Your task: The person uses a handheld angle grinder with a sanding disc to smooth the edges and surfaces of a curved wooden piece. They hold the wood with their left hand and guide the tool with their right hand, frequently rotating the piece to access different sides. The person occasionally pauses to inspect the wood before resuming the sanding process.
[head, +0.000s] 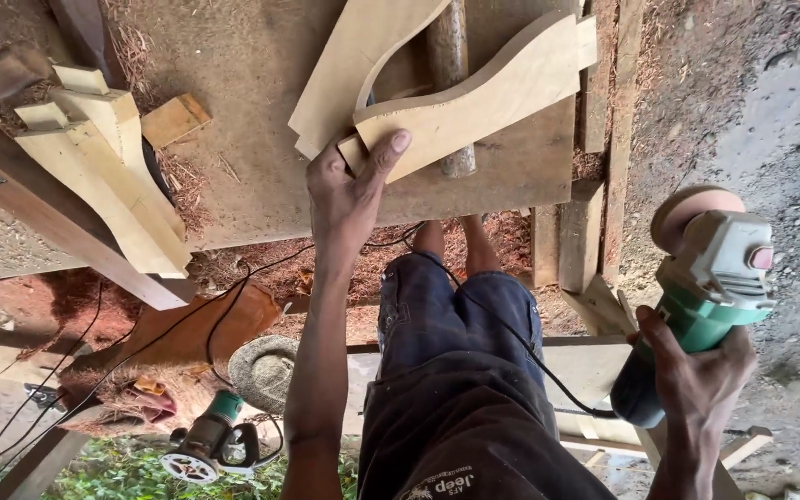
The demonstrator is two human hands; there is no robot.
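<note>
Far left of the bench, a stack of cut curved wood pcs (108, 171) sits w/ a small offcut block (175, 118) just beside it; below on the ground a second power tool w/ green body (207, 443) lies near a straw hat (264, 368), black cable (187, 319) trailing across red sawdust; moving to centre, the left hand (349, 190) is pressed down on the near end of a curved wooden piece (479, 97), thumb on top, fingers wrapped under the edge, pinning it to the plywood benchtop (261, 74); another curved board (363, 56) lies touching it on the left, a round post (448, 65) between and under them; the piece's shape looks already sawn out, faces pale and bare, so I'd judge cutting done and surface smoothing not yet begun; at right the right hand (696, 375) is closed round the handle of a green angle grinder w/ sanding disc (710, 268), held well apart from the wood, out over the gravel
</note>
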